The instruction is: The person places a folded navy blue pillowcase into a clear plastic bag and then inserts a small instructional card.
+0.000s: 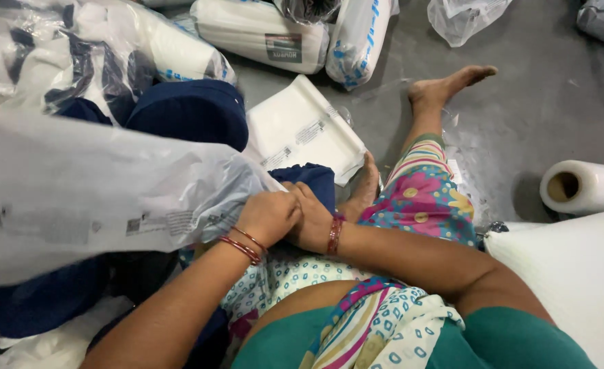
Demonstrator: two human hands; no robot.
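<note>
We sit on the floor with both hands meeting at the middle of the view. Our left hand [269, 216] is clenched on the edge of a clear plastic bag [90, 198], pinching the film where its mouth gathers. Our right hand [310, 217] presses against the left one, fingers curled over a folded dark blue cloth [310, 179] that pokes out just above the knuckles at 12 o'clock; we cannot tell how firmly it grips.

The bag spreads wide from our hands toward 9 o'clock, filling most of the left side, and its lower edge hangs over more dark blue cloth at 7 o'clock. A flat white packet [302, 126] lies just past the blue cloth at 12 o'clock, its near corner close to our foot. Beyond it, at 11 to 12 o'clock, white wrapped bundles [261, 31] crowd the top edge.

Open grey floor [541, 102] shows at 1 to 2 o'clock, beyond our outstretched leg. A roll of clear film [582, 186] lies at 3 o'clock, and a large white sack [575, 273] bounds the room at 4 o'clock.
</note>
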